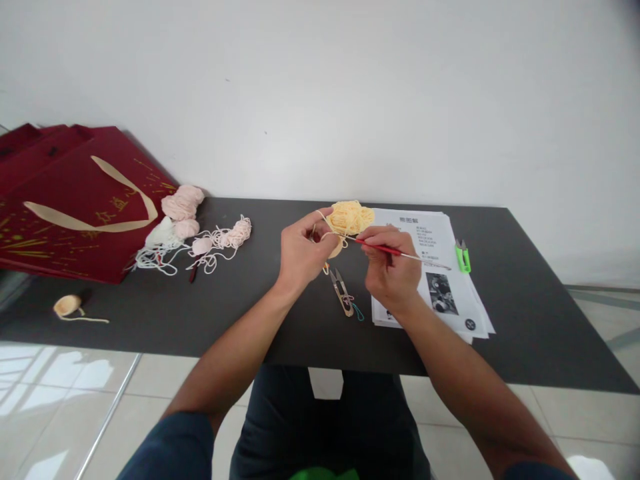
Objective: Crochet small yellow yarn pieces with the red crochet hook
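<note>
My left hand (306, 248) is closed on a small piece of yellow crochet work (336, 249), mostly covered by my fingers. A strand of yellow yarn runs over my left index finger. Between the fingers of my right hand (391, 263) is a red-handled crochet hook (383, 248), its tip pointing left at the crochet work. Just behind my hands lies a ball of yellow yarn (351, 217). Below them on the table rest metal thread snips (343, 293) with a teal cord.
Printed sheets (415, 230) lie under my right hand, with green snips (463, 257) beside them. Dark red paper bags (75, 200), pink yarn (183, 202) and white yarn (163, 250) occupy the left. A small cream crocheted piece (67, 305) sits near the table's (240, 320) front left edge.
</note>
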Demonstrator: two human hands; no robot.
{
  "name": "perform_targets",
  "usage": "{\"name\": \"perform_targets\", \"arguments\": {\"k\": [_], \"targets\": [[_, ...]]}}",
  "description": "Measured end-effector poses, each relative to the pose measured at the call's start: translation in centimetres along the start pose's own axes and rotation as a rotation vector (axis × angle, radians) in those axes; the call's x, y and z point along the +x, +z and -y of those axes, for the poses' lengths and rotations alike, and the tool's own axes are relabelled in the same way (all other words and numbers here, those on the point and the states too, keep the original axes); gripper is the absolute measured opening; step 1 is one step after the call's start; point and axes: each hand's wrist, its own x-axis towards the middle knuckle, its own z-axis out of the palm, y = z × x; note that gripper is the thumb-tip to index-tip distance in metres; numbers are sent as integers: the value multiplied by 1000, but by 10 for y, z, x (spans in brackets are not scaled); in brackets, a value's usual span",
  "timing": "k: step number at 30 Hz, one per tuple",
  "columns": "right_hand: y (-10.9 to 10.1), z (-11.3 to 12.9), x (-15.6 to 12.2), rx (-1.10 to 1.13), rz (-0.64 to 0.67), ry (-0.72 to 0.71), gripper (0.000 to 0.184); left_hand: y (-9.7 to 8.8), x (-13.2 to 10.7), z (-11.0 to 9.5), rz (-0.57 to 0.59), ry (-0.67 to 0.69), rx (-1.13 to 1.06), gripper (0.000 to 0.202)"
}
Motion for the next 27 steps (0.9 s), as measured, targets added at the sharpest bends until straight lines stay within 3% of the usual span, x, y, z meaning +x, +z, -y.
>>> {"name": "perform_targets", "arguments": {"k": [4, 10, 19, 27], "targets": [[0, 5, 2, 116, -101, 210, 11, 0, -1, 2, 20, 133, 39, 41], [-2, 8, 8, 278, -131, 361, 16, -3, 3, 0, 101, 32, -95, 42], [-2, 5, 6, 340, -138, 375, 17, -3, 2, -5, 116, -19, -116, 40], [-3, 9, 4, 252, -98, 276, 15, -6, 5, -4, 167, -105, -224, 37]]}}
